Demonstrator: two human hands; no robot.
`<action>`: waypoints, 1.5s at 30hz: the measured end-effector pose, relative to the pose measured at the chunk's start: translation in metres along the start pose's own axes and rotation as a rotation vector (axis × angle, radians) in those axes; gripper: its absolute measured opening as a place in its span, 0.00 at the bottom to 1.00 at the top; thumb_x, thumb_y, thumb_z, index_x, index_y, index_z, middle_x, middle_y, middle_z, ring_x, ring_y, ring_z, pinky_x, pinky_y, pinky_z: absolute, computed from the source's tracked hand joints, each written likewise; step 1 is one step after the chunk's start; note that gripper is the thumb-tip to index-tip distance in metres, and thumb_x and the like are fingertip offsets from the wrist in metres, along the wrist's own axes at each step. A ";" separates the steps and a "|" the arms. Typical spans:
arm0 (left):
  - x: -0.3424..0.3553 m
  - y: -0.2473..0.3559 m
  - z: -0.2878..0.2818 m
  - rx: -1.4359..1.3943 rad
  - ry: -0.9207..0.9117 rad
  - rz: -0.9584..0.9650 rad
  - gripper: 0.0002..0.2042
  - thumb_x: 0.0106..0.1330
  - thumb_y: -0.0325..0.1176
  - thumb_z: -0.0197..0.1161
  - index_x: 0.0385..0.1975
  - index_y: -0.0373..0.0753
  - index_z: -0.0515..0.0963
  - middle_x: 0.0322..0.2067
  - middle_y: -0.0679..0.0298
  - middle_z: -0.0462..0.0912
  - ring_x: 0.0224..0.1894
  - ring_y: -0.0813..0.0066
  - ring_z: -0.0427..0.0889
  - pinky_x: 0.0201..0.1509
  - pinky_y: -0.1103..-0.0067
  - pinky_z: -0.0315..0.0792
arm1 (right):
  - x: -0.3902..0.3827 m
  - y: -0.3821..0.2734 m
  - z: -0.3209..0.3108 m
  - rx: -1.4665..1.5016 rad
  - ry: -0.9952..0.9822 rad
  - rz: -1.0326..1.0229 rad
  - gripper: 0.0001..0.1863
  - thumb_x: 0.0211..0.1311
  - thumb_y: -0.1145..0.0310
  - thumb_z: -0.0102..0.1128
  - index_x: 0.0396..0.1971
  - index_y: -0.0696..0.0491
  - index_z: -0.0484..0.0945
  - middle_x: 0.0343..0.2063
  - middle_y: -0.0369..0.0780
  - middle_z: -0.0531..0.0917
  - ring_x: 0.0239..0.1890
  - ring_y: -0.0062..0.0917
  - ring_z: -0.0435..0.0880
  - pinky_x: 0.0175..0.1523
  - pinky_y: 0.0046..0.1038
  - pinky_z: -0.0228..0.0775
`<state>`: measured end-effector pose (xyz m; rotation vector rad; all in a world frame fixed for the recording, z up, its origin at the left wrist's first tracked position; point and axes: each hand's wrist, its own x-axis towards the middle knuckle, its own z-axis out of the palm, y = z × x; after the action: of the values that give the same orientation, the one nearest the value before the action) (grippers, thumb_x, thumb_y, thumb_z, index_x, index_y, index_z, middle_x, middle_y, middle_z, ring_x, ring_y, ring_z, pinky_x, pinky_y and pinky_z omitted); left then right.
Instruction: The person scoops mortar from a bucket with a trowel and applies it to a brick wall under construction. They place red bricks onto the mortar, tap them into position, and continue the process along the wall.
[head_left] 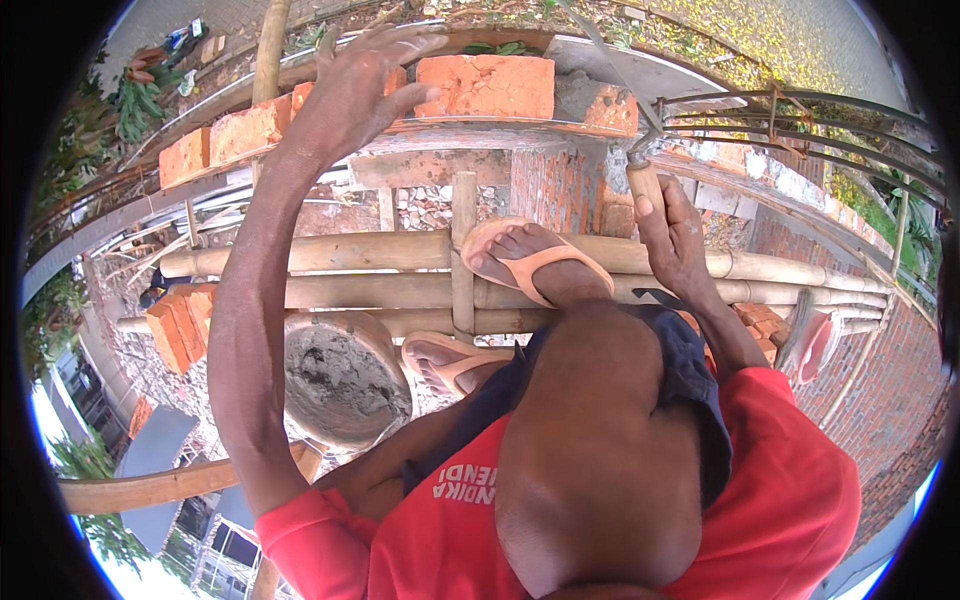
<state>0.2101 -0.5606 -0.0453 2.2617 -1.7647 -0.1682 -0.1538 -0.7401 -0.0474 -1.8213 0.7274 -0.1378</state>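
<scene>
Nearest, a bent knee [600, 440] is seen. Beside the left hand's [365, 85] spread grip, a brick [485, 87] is laid by grey mortar [573, 96]; it is judged heavy, brittle, best held by its long sides, long axis crosswise. The trowel [645, 185], clamped in the right hand's [675, 232] grip, is pointed forward.

Brick [485, 88] was orange | trowel handle [645, 184] was tan | mortar [340, 378] was grey | shirt [785, 440] was red, white-lettered | sandals [525, 273] were peach

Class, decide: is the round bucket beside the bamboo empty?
Not empty: the bucket holds grey, lumpy mortar, visible through its open top. How deep it goes, I cannot tell.
</scene>
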 end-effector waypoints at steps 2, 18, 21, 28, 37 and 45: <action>0.000 0.016 0.029 0.267 -0.043 0.247 0.27 0.69 0.49 0.69 0.67 0.51 0.78 0.70 0.61 0.75 0.70 0.60 0.76 0.83 0.56 0.52 | 0.002 -0.005 0.003 0.194 0.029 0.138 0.22 0.78 0.58 0.58 0.59 0.60 0.75 0.35 0.39 0.81 0.30 0.15 0.74 0.33 0.24 0.68; -0.013 0.031 0.099 0.233 0.227 0.099 0.20 0.63 0.39 0.73 0.55 0.48 0.83 0.52 0.67 0.85 0.56 0.68 0.83 0.77 0.57 0.63 | 0.032 -0.017 0.025 -0.317 0.052 -0.125 0.29 0.73 0.63 0.62 0.67 0.64 0.71 0.44 0.58 0.86 0.44 0.52 0.87 0.49 0.41 0.80; -0.010 0.032 0.097 0.220 0.207 0.086 0.20 0.63 0.40 0.74 0.55 0.48 0.83 0.51 0.67 0.85 0.55 0.68 0.83 0.77 0.57 0.63 | 0.038 -0.022 0.023 -0.252 -0.003 0.058 0.28 0.73 0.64 0.63 0.66 0.65 0.72 0.43 0.57 0.86 0.42 0.50 0.88 0.47 0.40 0.80; -0.010 0.035 0.098 0.228 0.222 0.083 0.19 0.63 0.40 0.74 0.54 0.47 0.83 0.51 0.66 0.85 0.54 0.67 0.83 0.75 0.56 0.64 | 0.047 -0.020 0.028 -0.274 0.054 -0.067 0.28 0.73 0.63 0.63 0.66 0.64 0.73 0.41 0.55 0.87 0.39 0.43 0.89 0.45 0.37 0.80; -0.004 0.018 0.074 0.091 0.070 0.068 0.22 0.69 0.46 0.69 0.61 0.48 0.82 0.57 0.63 0.85 0.62 0.63 0.80 0.78 0.54 0.59 | 0.036 0.018 0.011 -0.202 0.071 -0.258 0.23 0.72 0.67 0.63 0.63 0.58 0.75 0.43 0.51 0.85 0.41 0.42 0.88 0.44 0.36 0.80; 0.027 -0.035 0.029 -0.033 0.020 -0.033 0.29 0.76 0.58 0.57 0.70 0.49 0.75 0.64 0.58 0.81 0.71 0.57 0.74 0.82 0.50 0.48 | 0.025 0.074 -0.005 -0.552 -0.467 -0.165 0.16 0.69 0.65 0.65 0.53 0.50 0.78 0.40 0.45 0.85 0.40 0.45 0.87 0.40 0.45 0.80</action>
<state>0.2421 -0.5833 -0.0804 2.2624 -1.7031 -0.1789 -0.1662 -0.7717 -0.1180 -2.3200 0.2913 0.4095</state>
